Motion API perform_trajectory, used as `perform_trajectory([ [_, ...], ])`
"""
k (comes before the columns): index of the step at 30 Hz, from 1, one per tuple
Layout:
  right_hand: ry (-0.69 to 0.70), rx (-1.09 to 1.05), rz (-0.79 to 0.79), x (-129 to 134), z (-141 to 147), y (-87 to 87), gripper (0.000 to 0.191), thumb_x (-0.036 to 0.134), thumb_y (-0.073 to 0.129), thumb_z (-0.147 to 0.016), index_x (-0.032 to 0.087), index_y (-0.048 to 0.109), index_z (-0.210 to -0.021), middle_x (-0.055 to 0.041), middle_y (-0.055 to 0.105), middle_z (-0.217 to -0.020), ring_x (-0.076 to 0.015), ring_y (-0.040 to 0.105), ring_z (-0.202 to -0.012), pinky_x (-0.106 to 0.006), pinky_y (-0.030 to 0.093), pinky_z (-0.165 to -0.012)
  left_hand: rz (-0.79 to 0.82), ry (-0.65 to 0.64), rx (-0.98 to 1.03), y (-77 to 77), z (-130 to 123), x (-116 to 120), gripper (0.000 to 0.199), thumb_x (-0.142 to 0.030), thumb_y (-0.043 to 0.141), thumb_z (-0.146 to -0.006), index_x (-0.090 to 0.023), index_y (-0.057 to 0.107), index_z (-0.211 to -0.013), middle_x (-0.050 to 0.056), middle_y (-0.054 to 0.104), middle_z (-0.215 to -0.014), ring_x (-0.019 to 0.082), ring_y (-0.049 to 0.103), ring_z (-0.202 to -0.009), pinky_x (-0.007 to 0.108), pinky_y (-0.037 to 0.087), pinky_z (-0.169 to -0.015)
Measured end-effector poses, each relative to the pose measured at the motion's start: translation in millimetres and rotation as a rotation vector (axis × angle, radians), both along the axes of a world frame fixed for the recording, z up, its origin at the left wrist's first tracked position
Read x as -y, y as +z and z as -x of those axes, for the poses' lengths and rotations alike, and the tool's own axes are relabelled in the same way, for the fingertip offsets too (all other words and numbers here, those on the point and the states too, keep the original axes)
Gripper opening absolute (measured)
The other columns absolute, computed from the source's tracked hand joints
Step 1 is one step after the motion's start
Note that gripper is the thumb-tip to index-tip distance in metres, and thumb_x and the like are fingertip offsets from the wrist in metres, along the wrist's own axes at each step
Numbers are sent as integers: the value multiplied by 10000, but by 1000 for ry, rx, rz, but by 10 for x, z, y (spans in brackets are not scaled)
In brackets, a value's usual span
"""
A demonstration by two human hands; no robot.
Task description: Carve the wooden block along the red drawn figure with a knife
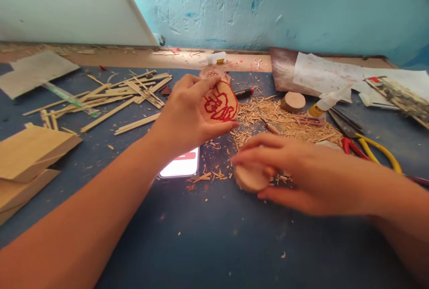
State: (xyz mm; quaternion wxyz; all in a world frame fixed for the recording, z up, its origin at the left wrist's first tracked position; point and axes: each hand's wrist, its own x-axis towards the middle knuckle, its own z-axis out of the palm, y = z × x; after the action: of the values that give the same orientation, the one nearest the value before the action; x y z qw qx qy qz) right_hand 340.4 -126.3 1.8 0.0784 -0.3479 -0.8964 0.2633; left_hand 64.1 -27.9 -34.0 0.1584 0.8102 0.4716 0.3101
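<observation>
My left hand (187,110) grips a wood slice (221,103) by its edge, raised above the table, its face marked with a red line drawing. Behind it lies another round slice (212,73) with red marks. A lit phone (182,164) is partly hidden under my left wrist. My right hand (288,168), a little blurred, has its fingers and thumb around a plain wood slice (251,178) low over the table. Beyond that hand, a small wooden-handled tool (272,128) rests among wood shavings (258,112).
Thin wooden sticks (117,94) lie in a heap at left, near wooden blocks (33,150). A black marker (244,93), a small wood round (293,101), a glue bottle (326,102) and pliers with red and yellow handles (363,144) lie toward the right. Papers (321,74) lean by the wall.
</observation>
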Motion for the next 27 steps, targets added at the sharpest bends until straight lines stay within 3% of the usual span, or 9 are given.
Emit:
perform_trajectory([
  [4, 92, 57, 183, 7, 48, -88, 677, 53, 690, -937, 322, 762, -1554, -58, 705, -1551, -168, 823, -1047, -293, 634, -864, 15, -7, -10, 11, -25, 27, 1102, -693, 1001, -725, -192, 672, -1651, 145, 674, -1433, 404, 662, -1355, 646, 511, -1303],
  [6, 28, 43, 122, -142, -76, -179, 705, 52, 660, -943, 329, 754, -1584, -87, 706, -1521, -201, 818, -1110, -314, 647, -910, 1, -7, -7, 2, -33, 42, 1082, -654, 1007, -739, -185, 677, -1656, 148, 680, -1454, 381, 670, -1373, 586, 517, -1315],
  [9, -132, 57, -100, -339, -288, -260, 623, 172, 702, -983, 317, 753, -1587, -135, 702, -1496, -302, 795, -1195, -448, 655, -1024, -26, -6, -6, -13, -35, 50, 1081, -621, 1025, -741, -196, 672, -1670, 148, 697, -1453, 363, 678, -1389, 527, 527, -1313],
  [12, -178, 22, -187, -264, -263, -197, 598, 233, 737, -995, 294, 739, -1590, -151, 676, -1511, -301, 794, -1159, -451, 660, -996, -30, 4, -10, -19, -32, 44, 1077, -630, 1038, -731, -229, 678, -1663, 142, 705, -1435, 371, 685, -1381, 541, 538, -1299],
  [15, -64, -24, 36, -15, -29, -82, 559, 192, 738, -1024, 346, 743, -1562, -99, 677, -1508, -155, 787, -905, -297, 634, -771, -35, 13, -6, -25, -30, 39, 1051, -617, 1049, -721, -259, 693, -1643, 130, 703, -1427, 376, 694, -1374, 552, 549, -1290],
  [18, 43, 55, 173, 49, 64, -91, 572, 158, 761, -1000, 371, 778, -1530, -65, 715, -1435, -129, 780, -842, -277, 600, -714, -43, 8, -6, -36, -31, 41, 1035, -597, 1064, -716, -240, 707, -1620, 143, 704, -1423, 379, 702, -1374, 553, 556, -1288],
  [20, 1, 79, 114, -75, -50, -169, 615, 158, 750, -992, 367, 761, -1570, -82, 715, -1459, -169, 796, -927, -308, 622, -787, -49, 3, -6, -41, -33, 45, 1011, -567, 1076, -717, -233, 715, -1601, 150, 706, -1428, 382, 703, -1383, 554, 556, -1296],
  [24, -202, 108, -207, -325, -356, -239, 523, 310, 665, -1073, 265, 748, -1588, -170, 699, -1491, -249, 765, -961, -420, 619, -857, -52, -11, -2, -40, -37, 52, 964, -552, 1082, -725, -296, 716, -1579, 116, 708, -1423, 379, 696, -1395, 555, 556, -1308],
  [27, -162, 38, -116, -219, -273, -124, 556, 405, 753, -1064, 340, 716, -1614, -126, 685, -1505, -236, 754, -980, -383, 621, -829, -50, -2, -2, -40, -38, 58, 957, -550, 1080, -721, -302, 718, -1571, 107, 706, -1406, 387, 701, -1373, 575, 562, -1301],
])
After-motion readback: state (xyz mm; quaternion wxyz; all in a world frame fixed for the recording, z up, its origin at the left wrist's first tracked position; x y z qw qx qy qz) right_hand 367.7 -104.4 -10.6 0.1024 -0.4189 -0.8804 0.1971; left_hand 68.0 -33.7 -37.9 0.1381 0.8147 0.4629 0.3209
